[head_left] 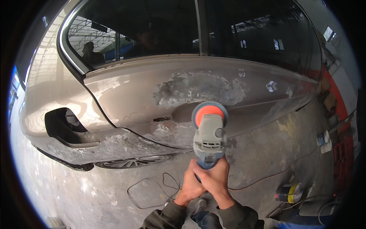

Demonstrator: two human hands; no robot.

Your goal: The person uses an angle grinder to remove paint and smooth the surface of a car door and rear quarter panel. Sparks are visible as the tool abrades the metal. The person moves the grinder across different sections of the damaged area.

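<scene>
With both hands I grip a grey-and-blue electric sander (209, 139), its round orange-red and blue disc pointing away from me. My left hand (191, 180) and my right hand (217, 176) are closed together around its rear end, fingers overlapping. The disc stands in front of a beige car door (129, 89), just below a rough grey filler patch (202, 88). Whether the disc touches the panel I cannot tell. Left of the disc is a small dark slot (162, 119) in the door, with more whitish sanded filler (173, 133) beneath it.
At the left, the rear panel has a dark opening (63, 120) above a wheel (131, 162). Loose cable (131, 194) lies on the concrete floor, another cord (263, 179) running right. A can with a yellow band (289, 193), a white tub (323, 139) and red shelving (343, 158) stand right.
</scene>
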